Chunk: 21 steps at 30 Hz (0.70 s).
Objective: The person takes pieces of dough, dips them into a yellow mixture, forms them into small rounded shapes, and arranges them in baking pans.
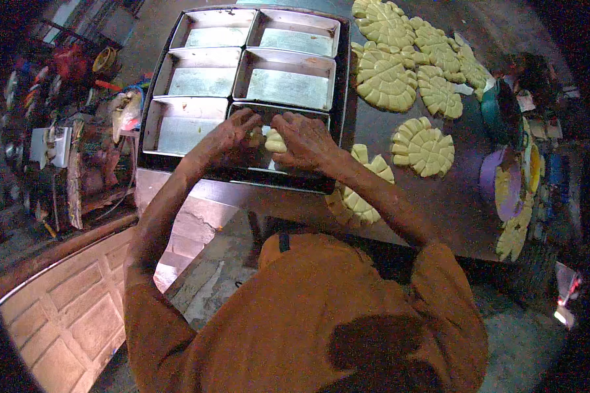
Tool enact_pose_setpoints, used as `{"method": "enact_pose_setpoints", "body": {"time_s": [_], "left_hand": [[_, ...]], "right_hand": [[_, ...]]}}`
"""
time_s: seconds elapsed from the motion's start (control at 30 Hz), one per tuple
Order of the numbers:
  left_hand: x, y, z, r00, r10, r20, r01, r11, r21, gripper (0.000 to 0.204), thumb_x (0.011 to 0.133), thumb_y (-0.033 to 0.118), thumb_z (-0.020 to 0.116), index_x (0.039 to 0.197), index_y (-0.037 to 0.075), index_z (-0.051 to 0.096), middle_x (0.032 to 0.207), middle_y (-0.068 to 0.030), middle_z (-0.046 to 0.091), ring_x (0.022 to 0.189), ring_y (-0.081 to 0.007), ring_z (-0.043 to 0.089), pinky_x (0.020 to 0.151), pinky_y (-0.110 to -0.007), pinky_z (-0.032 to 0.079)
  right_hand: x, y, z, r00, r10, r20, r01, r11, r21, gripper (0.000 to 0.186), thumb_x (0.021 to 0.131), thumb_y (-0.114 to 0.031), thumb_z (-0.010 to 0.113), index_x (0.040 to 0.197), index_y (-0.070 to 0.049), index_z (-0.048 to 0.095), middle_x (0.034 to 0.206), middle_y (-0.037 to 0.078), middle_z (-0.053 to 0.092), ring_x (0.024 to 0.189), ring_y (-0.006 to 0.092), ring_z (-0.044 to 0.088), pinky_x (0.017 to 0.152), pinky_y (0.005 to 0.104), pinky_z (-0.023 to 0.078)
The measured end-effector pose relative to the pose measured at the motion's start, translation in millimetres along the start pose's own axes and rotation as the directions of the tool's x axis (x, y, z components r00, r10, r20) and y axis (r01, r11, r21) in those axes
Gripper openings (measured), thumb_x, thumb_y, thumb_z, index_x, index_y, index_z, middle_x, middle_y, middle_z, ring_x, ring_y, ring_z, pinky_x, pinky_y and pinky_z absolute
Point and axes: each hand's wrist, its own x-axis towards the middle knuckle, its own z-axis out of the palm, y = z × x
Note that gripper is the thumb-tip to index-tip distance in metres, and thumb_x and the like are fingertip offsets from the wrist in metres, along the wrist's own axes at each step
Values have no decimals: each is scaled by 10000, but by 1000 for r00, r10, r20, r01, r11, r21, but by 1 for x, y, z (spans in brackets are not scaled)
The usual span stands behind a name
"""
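Dough piece [275, 141], pale and rounded, lies near 12 o'clock from the middle of the view, pinched between the thumb and fingers of the right hand [301, 141]. The left hand [233, 135], at 11 o'clock, has its fingers bent and pointing toward 1 o'clock, beside a small pale bit of dough; whether they are clamped on it I cannot tell. The 2 hands are close together but apart, both over the nearest right-column metal pan [261, 116].

That pan is 1 of 6 rectangular pans, set in 2 columns of 3 inside a dark tray [341, 98] at 11 o'clock. The tray rests on the worktop [439, 216], which runs on toward 3 o'clock.

Scored, flattened dough rounds lie there: a group [385, 77] at 1 to 2 o'clock, a separate round [423, 147] at 2 o'clock, and a partly hidden round [364, 190] at 3 o'clock, crossed by the right forearm. Along the far right edge stand a dark green basin [499, 114] at 2 o'clock and a purple basin [500, 183] at 3 o'clock. A panelled wooden door [69, 314] shows at 8 o'clock; an orange-brown shirt [288, 314] fills 6 o'clock.
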Motion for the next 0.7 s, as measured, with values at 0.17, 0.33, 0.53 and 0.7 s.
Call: {"method": "enact_pose_setpoints", "body": {"time_s": [0.17, 0.33, 0.53, 0.7], "left_hand": [[-16, 2, 19, 997, -76, 16, 75, 996, 41, 334, 820, 189, 583, 1125, 53, 579, 1217, -160, 537, 1169, -352, 493, 1003, -424, 444], [-14, -2, 13, 985, -161, 63, 161, 987, 4, 567, 840, 233, 595, 1348, 30, 447, 1256, -185, 511, 1207, -349, 464, 1058, -430, 376], [-4, -3, -17, 989, -105, 105, 123, 976, -182, 786, 786, 373, 688, 1406, 12, 369, 1293, -205, 485, 1204, -365, 459, 1076, -448, 342], [21, 11, -6, 993, -121, 14, 121, 969, -217, 822, 745, 441, 728, 1377, 23, 408, 1288, -193, 497, 1206, -361, 462, 1031, -452, 360]], "right_hand": [[-1, -8, 12, 997, 78, 27, -76, 996, -56, 610, 694, -359, 768, 1141, -45, 496, 1040, 174, 551, 962, 376, 581, 766, 471, 518], [-6, -10, 22, 996, 78, 31, -71, 983, -170, 703, 733, -399, 752, 1257, -31, 462, 1136, 198, 517, 1039, 371, 545, 834, 470, 494], [-16, 4, -3, 997, -52, 65, 37, 977, 212, 793, 766, -346, 748, 1382, -26, 364, 1206, 214, 501, 1129, 405, 508, 984, 484, 419], [-27, 23, -31, 998, -65, 16, 61, 981, 183, 665, 762, -220, 756, 1302, -30, 416, 1259, 212, 489, 1214, 418, 479, 1001, 457, 437]]}}
